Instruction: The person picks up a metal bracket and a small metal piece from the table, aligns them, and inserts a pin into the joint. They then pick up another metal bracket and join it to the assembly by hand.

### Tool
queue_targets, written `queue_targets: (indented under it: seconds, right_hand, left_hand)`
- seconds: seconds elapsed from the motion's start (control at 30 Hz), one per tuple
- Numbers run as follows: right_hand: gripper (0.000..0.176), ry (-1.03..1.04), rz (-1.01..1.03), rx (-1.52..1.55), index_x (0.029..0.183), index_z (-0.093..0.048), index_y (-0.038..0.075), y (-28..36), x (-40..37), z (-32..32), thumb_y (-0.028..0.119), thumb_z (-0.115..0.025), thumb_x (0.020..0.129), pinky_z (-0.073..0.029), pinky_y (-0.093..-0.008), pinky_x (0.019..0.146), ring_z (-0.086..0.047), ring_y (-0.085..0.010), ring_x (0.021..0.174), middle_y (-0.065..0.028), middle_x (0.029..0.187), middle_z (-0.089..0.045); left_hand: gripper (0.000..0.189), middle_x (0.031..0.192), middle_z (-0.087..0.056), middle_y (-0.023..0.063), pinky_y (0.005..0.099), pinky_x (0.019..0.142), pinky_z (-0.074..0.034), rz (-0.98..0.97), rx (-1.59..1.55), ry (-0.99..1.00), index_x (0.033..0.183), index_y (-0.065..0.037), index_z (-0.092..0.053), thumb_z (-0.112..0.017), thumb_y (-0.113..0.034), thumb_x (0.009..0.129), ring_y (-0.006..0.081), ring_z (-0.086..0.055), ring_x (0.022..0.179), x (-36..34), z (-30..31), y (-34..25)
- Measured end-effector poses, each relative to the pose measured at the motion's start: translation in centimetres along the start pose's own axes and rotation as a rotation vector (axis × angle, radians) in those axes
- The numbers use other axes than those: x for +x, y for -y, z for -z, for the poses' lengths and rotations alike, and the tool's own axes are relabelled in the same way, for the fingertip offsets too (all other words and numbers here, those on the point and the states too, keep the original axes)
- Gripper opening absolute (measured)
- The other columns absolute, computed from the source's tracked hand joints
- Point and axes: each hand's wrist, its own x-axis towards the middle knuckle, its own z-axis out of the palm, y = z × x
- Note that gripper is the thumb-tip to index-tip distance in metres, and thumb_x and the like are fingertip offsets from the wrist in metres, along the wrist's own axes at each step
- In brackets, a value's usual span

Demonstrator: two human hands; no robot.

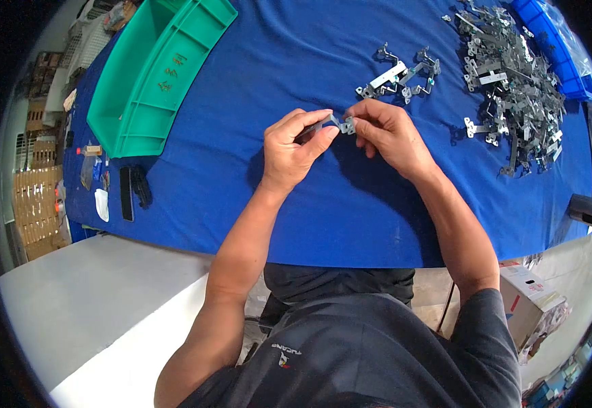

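Green bins (153, 75): two, nested, well to the left of the metal bracket (340, 123) and further up the counter (275, 61).

Left hand (292, 153): raised off the blue cloth, wrist bent and forearm rising from the lower left. Its fingers (320, 139) are closed in a thumb-and-forefinger pinch on the bracket's left end.

Metal bracket: held clear of the counter between both hands. Whether it is one piece or two cannot be told.

Right hand (391, 136): palm down, with its fingers (367, 115) pinched shut on the bracket's right end.

Judgement: the step in hand looks like fitting or working small parts together. The next move calls for close alignment and a firm pinch from both sides.

Finished-looking pieces (401, 73): a small group lying just beyond the bracket.

Loose pile (513, 88): well to the bracket's right, with a blue bin (561, 47) behind it.
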Motion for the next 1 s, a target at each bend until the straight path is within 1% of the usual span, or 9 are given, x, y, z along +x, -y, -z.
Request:
queue_targets:
  seconds: [0.07, 0.27, 0.47, 0.57, 0.67, 0.77, 0.87, 0.97, 1.0]
  right_hand:
    - [0.019, -0.008, 0.033, 0.098, 0.107, -0.067, -0.001, -0.7, 0.2, 0.0, 0.016, -0.062, 0.098, -0.050, -0.0239, 0.054, -0.058, -0.0076, 0.067, -0.0020, 0.083, -0.065]
    - [0.017, 0.029, -0.014, 0.003, 0.106, -0.066, -0.001, 0.3, -0.1, -0.1, 0.013, -0.061, 0.098, -0.051, -0.0244, 0.055, -0.060, -0.0083, 0.069, -0.0023, 0.083, -0.064]
    - [0.019, 0.032, -0.003, -0.057, 0.109, -0.067, -0.002, 0.0, 0.1, 0.1, 0.013, -0.062, 0.097, -0.051, -0.0246, 0.056, -0.060, -0.0086, 0.069, -0.0027, 0.082, -0.064]
    - [0.020, 0.002, 0.044, 0.090, 0.110, -0.067, -0.002, -0.1, 0.2, 0.0, 0.012, -0.061, 0.098, -0.051, -0.0245, 0.058, -0.060, -0.0088, 0.069, -0.0025, 0.081, -0.064]
    - [0.022, 0.023, -0.003, 0.140, 0.113, -0.066, -0.002, 0.5, 0.1, 0.2, 0.014, -0.059, 0.100, -0.052, -0.0240, 0.060, -0.060, -0.0087, 0.070, -0.0025, 0.082, -0.064]
    - [0.022, 0.039, 0.018, 0.059, 0.112, -0.066, -0.001, -0.2, 0.2, 0.3, 0.016, -0.058, 0.102, -0.051, -0.0234, 0.058, -0.059, -0.0076, 0.069, -0.0029, 0.084, -0.064]
    - [0.021, -0.056, 0.053, 0.117, 0.107, -0.066, -0.001, 0.1, 0.0, 0.0, 0.018, -0.058, 0.102, -0.048, -0.0221, 0.054, -0.058, -0.0061, 0.067, -0.0026, 0.083, -0.064]
    - [0.019, -0.184, 0.045, 0.207, 0.103, -0.067, 0.000, 0.2, 0.3, -0.5, 0.017, -0.058, 0.102, -0.045, -0.0208, 0.051, -0.056, -0.0051, 0.064, -0.0021, 0.080, -0.065]
    - [0.019, -0.135, 0.012, 0.139, 0.103, -0.067, 0.000, 0.3, 0.2, -0.5, 0.017, -0.058, 0.101, -0.045, -0.0206, 0.051, -0.055, -0.0050, 0.063, -0.0020, 0.080, -0.065]
  left_hand:
    - [0.024, 0.086, -0.065, 0.0016, 0.0212, 0.064, -0.044, -0.024, 0.015, -0.014, 0.107, 0.003, -0.073, -0.078, -0.008, 0.087, 0.0064, -0.055, 0.074, 0.1, -0.2, -0.2]
    - [0.024, 0.084, -0.065, 0.0021, 0.0222, 0.064, -0.044, -0.023, -0.005, -0.109, 0.107, 0.003, -0.073, -0.078, -0.009, 0.087, 0.0069, -0.055, 0.073, 0.1, -0.1, -0.1]
    - [0.024, 0.081, -0.063, 0.0012, 0.0220, 0.061, -0.042, -0.028, 0.036, -0.027, 0.107, 0.002, -0.074, -0.079, -0.009, 0.086, 0.0062, -0.053, 0.070, 0.1, -0.1, -0.1]
    - [0.025, 0.079, -0.062, 0.0004, 0.0222, 0.058, -0.040, -0.041, 0.063, -0.006, 0.106, 0.000, -0.075, -0.080, -0.009, 0.084, 0.0057, -0.052, 0.067, 0.1, -0.3, -0.3]
    - [0.025, 0.077, -0.061, 0.0002, 0.0226, 0.056, -0.039, -0.059, 0.070, 0.003, 0.106, -0.001, -0.075, -0.080, -0.009, 0.083, 0.0056, -0.050, 0.064, 0.2, -0.5, -0.2]
    - [0.024, 0.076, -0.061, 0.0005, 0.0228, 0.055, -0.040, -0.071, 0.087, 0.037, 0.105, -0.001, -0.075, -0.080, -0.008, 0.082, 0.0058, -0.050, 0.063, 0.2, -0.4, -0.5]
    - [0.025, 0.075, -0.061, 0.0005, 0.0227, 0.055, -0.040, -0.104, 0.089, 0.063, 0.105, -0.001, -0.075, -0.081, -0.008, 0.082, 0.0060, -0.051, 0.062, 0.1, -0.5, -0.1]
    - [0.024, 0.076, -0.061, 0.0006, 0.0221, 0.057, -0.041, -0.060, 0.075, -0.014, 0.105, 0.000, -0.074, -0.080, -0.008, 0.082, 0.0060, -0.052, 0.064, 0.1, -0.5, -0.6]
    - [0.024, 0.076, -0.061, 0.0006, 0.0221, 0.057, -0.041, -0.072, 0.061, -0.053, 0.105, 0.000, -0.074, -0.080, -0.008, 0.082, 0.0059, -0.052, 0.065, 0.1, -0.4, -0.4]
